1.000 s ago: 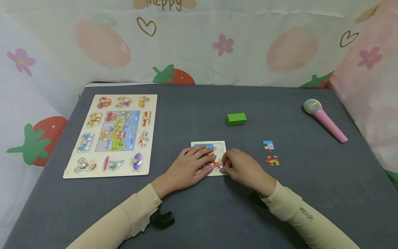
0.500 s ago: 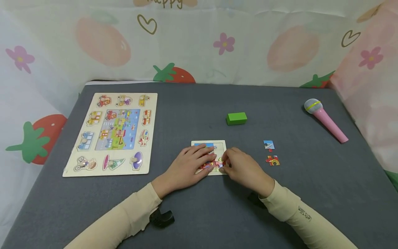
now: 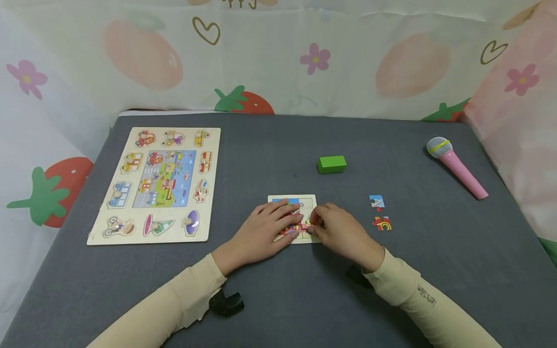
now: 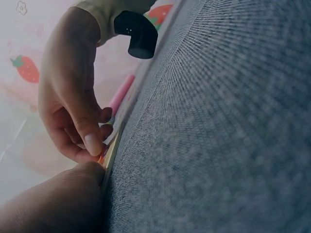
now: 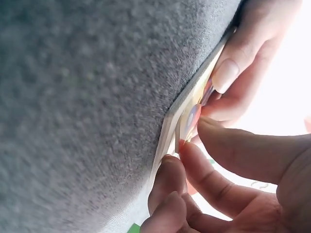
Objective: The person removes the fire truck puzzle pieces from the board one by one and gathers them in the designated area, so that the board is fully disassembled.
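Observation:
A small jigsaw board (image 3: 310, 205) with a pale frame lies in front of the person, several bright pieces in it. My left hand (image 3: 263, 228) rests across its left part, fingers extended over the pieces and hiding much of them. At the board's right side, my right hand (image 3: 345, 235) pinches a jigsaw piece (image 5: 192, 120) between thumb and fingers. In the right wrist view that piece is tilted against the board. Two loose pieces lie to the right on the cloth: a blue-and-white one (image 3: 376, 201) and a red-and-yellow one (image 3: 383, 223).
A large wooden peg puzzle (image 3: 213, 135) with vehicle pieces lies at the left. Behind the small board stands a green block (image 3: 331, 164). A pink toy microphone (image 3: 459, 169) lies at the far right. The grey table (image 3: 270, 145) meets a printed curtain behind.
My right fingers have shifted slightly at the board's right side, still pinching the piece. My left hand stays put. The whole head view has slid up a little.

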Available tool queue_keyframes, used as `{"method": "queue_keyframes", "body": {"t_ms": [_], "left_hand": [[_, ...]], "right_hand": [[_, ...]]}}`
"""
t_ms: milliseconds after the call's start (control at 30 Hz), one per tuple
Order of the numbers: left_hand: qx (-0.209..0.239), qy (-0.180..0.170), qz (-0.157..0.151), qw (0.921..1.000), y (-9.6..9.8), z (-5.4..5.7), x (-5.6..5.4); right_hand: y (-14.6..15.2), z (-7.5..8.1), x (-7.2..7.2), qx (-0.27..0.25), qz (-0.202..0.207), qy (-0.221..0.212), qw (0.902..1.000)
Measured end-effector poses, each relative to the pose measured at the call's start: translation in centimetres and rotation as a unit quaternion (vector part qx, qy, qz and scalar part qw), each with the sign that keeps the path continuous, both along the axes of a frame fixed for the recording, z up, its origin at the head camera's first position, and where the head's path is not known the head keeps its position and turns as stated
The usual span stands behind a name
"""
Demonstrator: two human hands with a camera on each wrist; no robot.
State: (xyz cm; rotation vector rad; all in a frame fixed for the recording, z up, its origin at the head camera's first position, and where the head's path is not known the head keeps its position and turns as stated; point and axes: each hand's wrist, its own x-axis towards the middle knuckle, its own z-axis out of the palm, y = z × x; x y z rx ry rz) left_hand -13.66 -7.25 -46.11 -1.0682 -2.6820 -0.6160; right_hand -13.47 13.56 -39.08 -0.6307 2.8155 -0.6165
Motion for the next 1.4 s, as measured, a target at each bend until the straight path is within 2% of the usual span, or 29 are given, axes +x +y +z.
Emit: {"method": "queue_keyframes", "body": {"t_ms": [167,467,833,1000,1233,1400], "left_hand": [[-0.002,0.003,-0.001,1.0,0.0,0.1,0.0],[-0.007,0.007,-0.002,0.9999,0.0,0.3,0.0],[-0.004,0.007,-0.003,1.0,0.0,0.1,0.0],[-0.001,0.006,-0.004,1.0,0.0,0.1,0.0],[-0.001,0.004,-0.004,1.0,0.0,0.0,0.0],[-0.004,0.005,-0.004,1.0,0.0,0.0,0.0]], "right_hand": [[0.0,0.2,-0.3,-0.01,0.004,-0.012,0.9999],[0.0,0.1,-0.5,-0.035,-0.018,-0.051,0.9979],[-0.1,-0.1,-0.7,-0.053,-0.023,-0.058,0.9966],[0.1,-0.2,-0.8,-0.073,-0.03,-0.088,0.993],[0.4,0.2,-1.2,-0.108,-0.037,-0.146,0.9827],[1.6,0.9,-1.4,-0.122,-0.053,-0.156,0.9788]]}}
